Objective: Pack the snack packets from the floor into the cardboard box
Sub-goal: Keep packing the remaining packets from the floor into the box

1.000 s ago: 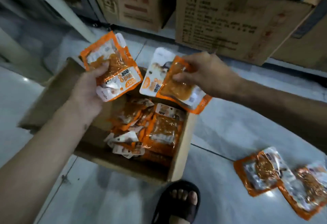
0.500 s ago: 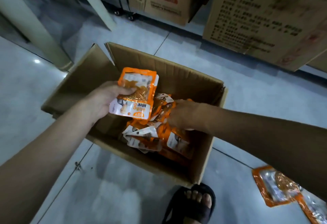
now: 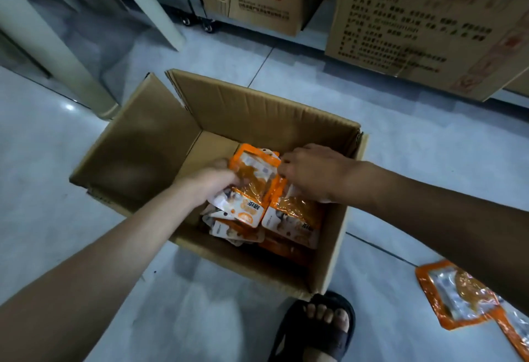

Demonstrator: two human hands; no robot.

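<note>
A pale tiled floor (image 3: 400,161) carries an open cardboard box (image 3: 257,110), with larger printed cartons (image 3: 423,18) standing behind it and a sandalled foot (image 3: 320,324) at its near corner. Inside the box lies a heap of orange snack packets (image 3: 292,218). The left hand (image 3: 211,178) grips one packet (image 3: 252,187); the right hand (image 3: 312,173) curls its fingers on the heap beside it. Another packet (image 3: 458,293) lies on the floor, right. Since half a second ago, the left hand has lowered its packet into the box, touching the right.
</note>
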